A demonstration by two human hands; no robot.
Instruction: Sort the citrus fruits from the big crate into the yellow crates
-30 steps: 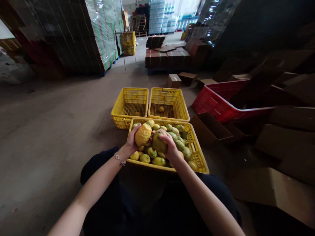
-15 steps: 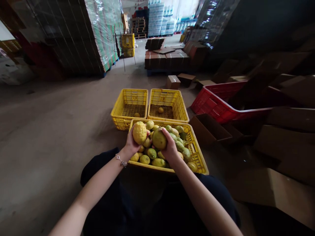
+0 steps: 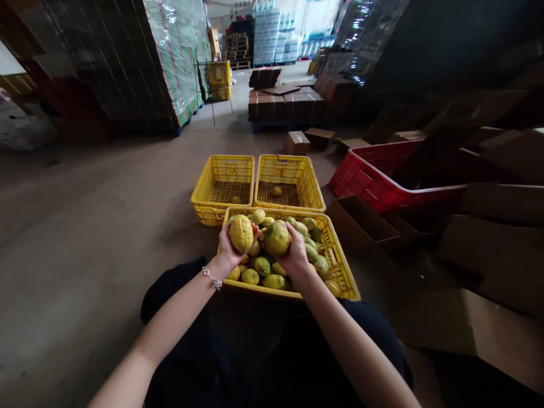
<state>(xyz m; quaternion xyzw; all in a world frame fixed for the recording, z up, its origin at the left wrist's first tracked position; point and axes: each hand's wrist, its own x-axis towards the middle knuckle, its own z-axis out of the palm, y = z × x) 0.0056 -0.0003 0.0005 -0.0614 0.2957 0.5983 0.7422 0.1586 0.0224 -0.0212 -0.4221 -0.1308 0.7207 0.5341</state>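
Observation:
My left hand [image 3: 228,247] is closed round a bumpy yellow citron [image 3: 241,234], a knobbly citrus fruit. A greener citron [image 3: 277,238] with brownish patches sits in my right hand [image 3: 294,253], its fingers wrapped about the far side. Both fruits are held up side by side over a yellow plastic crate [image 3: 348,277]. Many green and yellow citrons [image 3: 274,281] lie in this crate, partly hidden under my hands.
Behind stand two more yellow crates, the left crate [image 3: 199,198] and the right crate [image 3: 317,190], each with one fruit inside. On the right are a red crate [image 3: 361,180], an open carton [image 3: 361,226] and loose cardboard [image 3: 501,334]. Wrapped pallet stacks [image 3: 178,62] rise farther back.
The greener citron has turned in my right hand, so a patchier side faces up. My left hand still holds the yellow citron, turned slightly.

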